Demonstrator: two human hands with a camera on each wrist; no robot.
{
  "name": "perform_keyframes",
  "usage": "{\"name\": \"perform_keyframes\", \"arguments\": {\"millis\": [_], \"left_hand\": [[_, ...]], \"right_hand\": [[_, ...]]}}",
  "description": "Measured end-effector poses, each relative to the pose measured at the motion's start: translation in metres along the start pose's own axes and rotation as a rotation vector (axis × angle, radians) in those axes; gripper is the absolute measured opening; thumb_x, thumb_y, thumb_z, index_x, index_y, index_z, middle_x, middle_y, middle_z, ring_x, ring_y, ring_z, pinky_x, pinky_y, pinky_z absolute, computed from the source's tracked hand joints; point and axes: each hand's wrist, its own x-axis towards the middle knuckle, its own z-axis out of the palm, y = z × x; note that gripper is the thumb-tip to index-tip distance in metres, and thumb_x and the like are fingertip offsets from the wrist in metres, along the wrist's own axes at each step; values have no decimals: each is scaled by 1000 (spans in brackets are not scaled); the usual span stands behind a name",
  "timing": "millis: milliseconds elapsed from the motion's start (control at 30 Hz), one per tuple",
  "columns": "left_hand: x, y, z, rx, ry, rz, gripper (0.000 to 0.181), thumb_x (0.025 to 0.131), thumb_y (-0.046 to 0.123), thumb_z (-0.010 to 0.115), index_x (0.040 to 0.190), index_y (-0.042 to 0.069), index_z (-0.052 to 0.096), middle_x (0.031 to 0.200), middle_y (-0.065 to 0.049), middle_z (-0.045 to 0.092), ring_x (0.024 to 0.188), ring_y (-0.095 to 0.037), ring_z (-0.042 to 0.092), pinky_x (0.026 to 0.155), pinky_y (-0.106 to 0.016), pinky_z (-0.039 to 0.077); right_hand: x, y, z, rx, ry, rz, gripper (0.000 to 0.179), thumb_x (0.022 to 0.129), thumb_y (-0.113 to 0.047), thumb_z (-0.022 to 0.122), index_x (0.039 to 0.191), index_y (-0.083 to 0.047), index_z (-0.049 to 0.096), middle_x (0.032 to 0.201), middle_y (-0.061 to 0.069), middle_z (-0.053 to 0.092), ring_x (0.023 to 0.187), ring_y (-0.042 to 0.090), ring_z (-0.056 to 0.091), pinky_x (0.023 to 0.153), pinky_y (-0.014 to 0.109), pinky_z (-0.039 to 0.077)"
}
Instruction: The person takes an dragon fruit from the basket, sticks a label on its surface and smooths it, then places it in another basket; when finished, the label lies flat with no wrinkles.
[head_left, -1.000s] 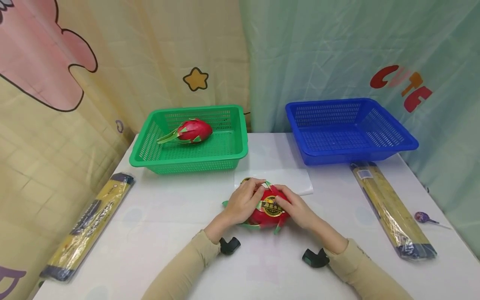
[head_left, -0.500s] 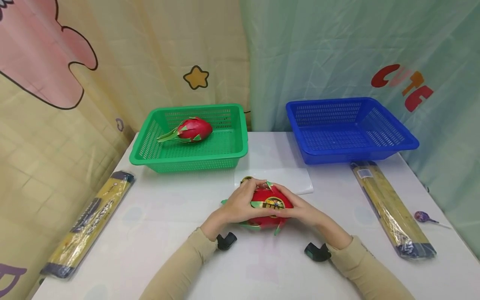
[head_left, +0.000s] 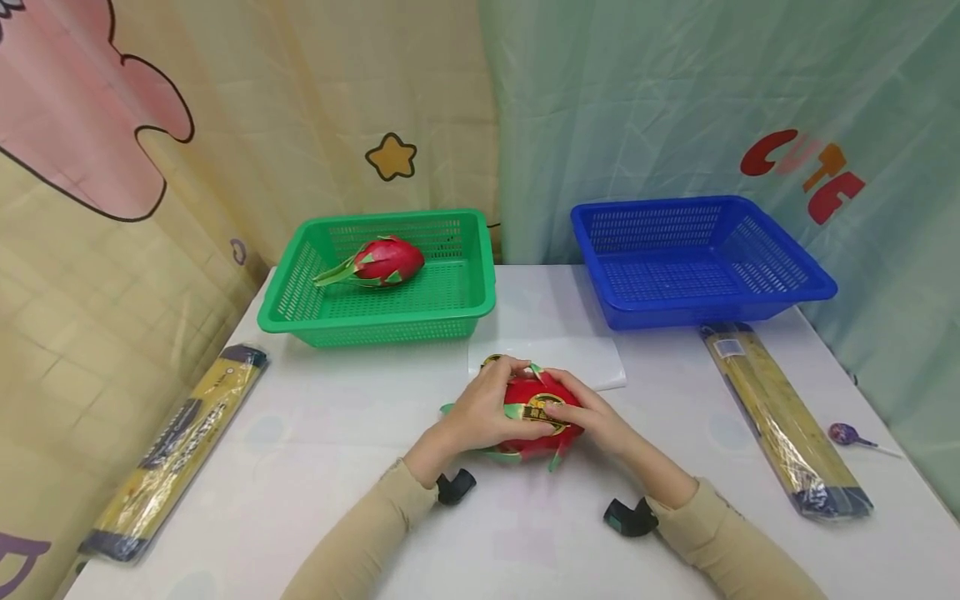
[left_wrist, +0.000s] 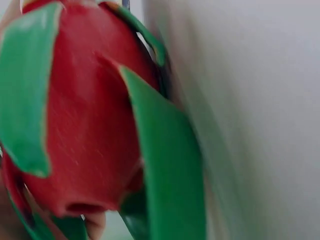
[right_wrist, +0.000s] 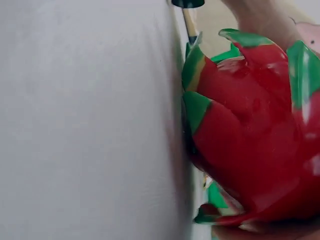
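Note:
A red dragon fruit (head_left: 522, 447) with green-tipped scales lies on the white table in front of the person. A round black-and-gold sticker (head_left: 537, 414) is on its upper side. My left hand (head_left: 482, 412) grips the fruit's left side, the thumb lying along the near face below the sticker. On the other side my right hand (head_left: 600, 419) holds the fruit, its thumb tip touching the sticker. Both wrist views show the fruit's skin (left_wrist: 95, 125) close up, in the right wrist view the red body (right_wrist: 250, 130) beside the table surface.
A green basket (head_left: 375, 327) at the back left holds another dragon fruit (head_left: 390, 261). The blue basket (head_left: 705, 310) stands back right. A white sheet (head_left: 592, 363) with a gold round label lies behind the hands. Long wrapped packages (head_left: 183, 450) flank both sides; a lollipop (head_left: 844, 433) lies far right.
Half a second ago both thumbs met across the sticker's lower part. Now they are apart, the right thumb higher on the sticker. The fruit stays in about the same place.

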Motion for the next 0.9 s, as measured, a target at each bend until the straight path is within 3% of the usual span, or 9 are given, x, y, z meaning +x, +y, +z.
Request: {"name": "perform_keyframes", "arguments": {"millis": [200, 300, 400, 533, 700, 900], "left_hand": [[-3, 12, 13, 169, 128, 42, 82, 71, 60, 69, 126, 5, 42, 113, -3, 52, 98, -15, 49, 79, -31, 45], [-2, 14, 20, 247, 210, 65, 82, 69, 62, 68, 122, 4, 44, 109, -3, 53, 94, -17, 49, 80, -34, 43], [-2, 14, 22, 273, 227, 77, 82, 69, 63, 68, 120, 4, 45, 108, -4, 53, 96, -19, 50, 82, -35, 42], [-1, 13, 13, 153, 88, 46, 83, 73, 58, 69, 128, 4, 39, 116, -5, 48, 104, -18, 45, 83, -34, 41], [0, 8, -4, -92, -115, -18, 72, 81, 43, 69, 132, 6, 32, 128, -6, 41, 116, -18, 37, 87, -33, 42], [3, 1, -16, -382, -239, -112, 64, 86, 32, 65, 134, 11, 29, 134, -4, 34, 125, -18, 30, 97, -36, 38]], "right_hand": [[3, -16, 10, -7, 127, 133, 41, 89, -29, 60, 125, -10, 50, 113, 10, 56, 97, 22, 55, 82, 33, 46], [5, -20, 15, -35, 193, 150, 41, 87, -30, 64, 120, -8, 54, 108, 10, 58, 92, 21, 56, 77, 32, 48], [6, -21, 18, -42, 243, 168, 40, 86, -30, 66, 117, -8, 56, 106, 10, 59, 89, 21, 56, 75, 31, 48], [6, -18, 17, -14, 215, 187, 42, 88, -29, 64, 122, -7, 53, 109, 11, 58, 91, 21, 56, 76, 30, 48], [5, -14, 7, 75, 67, 165, 45, 94, -28, 57, 129, -3, 44, 115, 14, 55, 97, 21, 56, 82, 32, 47], [6, -8, -7, 190, -84, 122, 47, 98, -24, 49, 135, 2, 37, 118, 12, 53, 102, 21, 55, 85, 31, 49]]}}
